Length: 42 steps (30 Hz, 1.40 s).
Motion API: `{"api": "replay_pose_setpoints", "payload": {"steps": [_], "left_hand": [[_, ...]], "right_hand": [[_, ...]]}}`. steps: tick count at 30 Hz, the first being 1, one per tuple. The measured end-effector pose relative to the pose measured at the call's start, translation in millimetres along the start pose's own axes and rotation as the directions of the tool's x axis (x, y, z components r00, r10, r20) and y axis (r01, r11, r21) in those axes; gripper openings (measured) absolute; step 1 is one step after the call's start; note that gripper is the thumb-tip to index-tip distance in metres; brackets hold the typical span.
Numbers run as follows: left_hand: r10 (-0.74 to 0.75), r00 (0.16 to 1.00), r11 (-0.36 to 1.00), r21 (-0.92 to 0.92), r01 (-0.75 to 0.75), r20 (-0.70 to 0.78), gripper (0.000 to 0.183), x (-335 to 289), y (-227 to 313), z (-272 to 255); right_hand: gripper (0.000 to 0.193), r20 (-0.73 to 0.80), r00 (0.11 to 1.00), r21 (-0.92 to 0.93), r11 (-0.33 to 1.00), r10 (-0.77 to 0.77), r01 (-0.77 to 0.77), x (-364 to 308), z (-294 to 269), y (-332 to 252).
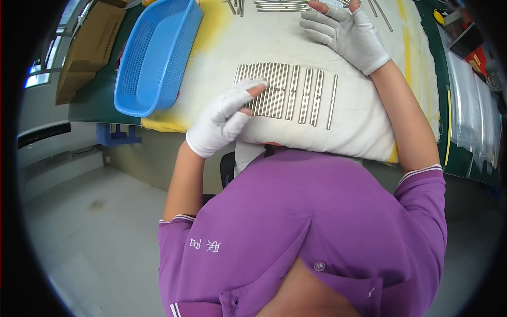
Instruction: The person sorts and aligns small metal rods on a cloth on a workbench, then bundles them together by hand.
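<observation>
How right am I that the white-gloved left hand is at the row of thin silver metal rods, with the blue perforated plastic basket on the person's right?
The side is wrong: the head view shows the blue perforated plastic basket on the person's left. The white-gloved left hand is indeed at the row of thin silver metal rods.

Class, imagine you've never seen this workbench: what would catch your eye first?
Probably the purple shirt, filling the lower middle. Next, the row of shiny metal rods on the white cloth, with the gloved left hand at its left end and the gloved right hand at upper right. Then the bright blue basket, upper left.
</observation>
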<state>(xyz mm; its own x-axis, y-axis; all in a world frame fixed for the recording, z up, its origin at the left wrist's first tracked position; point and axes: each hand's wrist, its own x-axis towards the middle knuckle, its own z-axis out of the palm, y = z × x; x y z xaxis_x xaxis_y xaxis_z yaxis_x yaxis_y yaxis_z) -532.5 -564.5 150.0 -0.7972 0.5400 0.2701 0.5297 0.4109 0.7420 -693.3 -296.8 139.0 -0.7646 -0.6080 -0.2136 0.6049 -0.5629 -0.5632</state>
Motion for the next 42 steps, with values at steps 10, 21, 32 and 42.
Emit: {"api": "replay_pose_setpoints", "payload": {"steps": [10,21,32,42], "left_hand": [[0.042,0.998,0.768,0.641,0.003,-0.055,0.046,30,-42,-37],[0.075,0.984,0.781,0.604,-0.157,0.159,0.08,64,-42,-25],[0.156,0.954,0.814,0.513,-0.272,0.258,0.081,89,-38,-1],[0.253,0.916,0.835,0.408,-0.369,0.31,0.073,118,-23,30]], "right_hand": [[0.073,-0.038,0.998,-0.061,0.997,-0.057,0.054,5,-1,5],[0.072,-0.043,0.998,-0.069,0.997,-0.049,0.046,2,2,2],[0.074,-0.065,0.997,-0.059,0.997,-0.049,0.045,1,7,4],[0.073,0.018,0.999,-0.057,0.998,-0.039,0.04,4,-1,2]]}}
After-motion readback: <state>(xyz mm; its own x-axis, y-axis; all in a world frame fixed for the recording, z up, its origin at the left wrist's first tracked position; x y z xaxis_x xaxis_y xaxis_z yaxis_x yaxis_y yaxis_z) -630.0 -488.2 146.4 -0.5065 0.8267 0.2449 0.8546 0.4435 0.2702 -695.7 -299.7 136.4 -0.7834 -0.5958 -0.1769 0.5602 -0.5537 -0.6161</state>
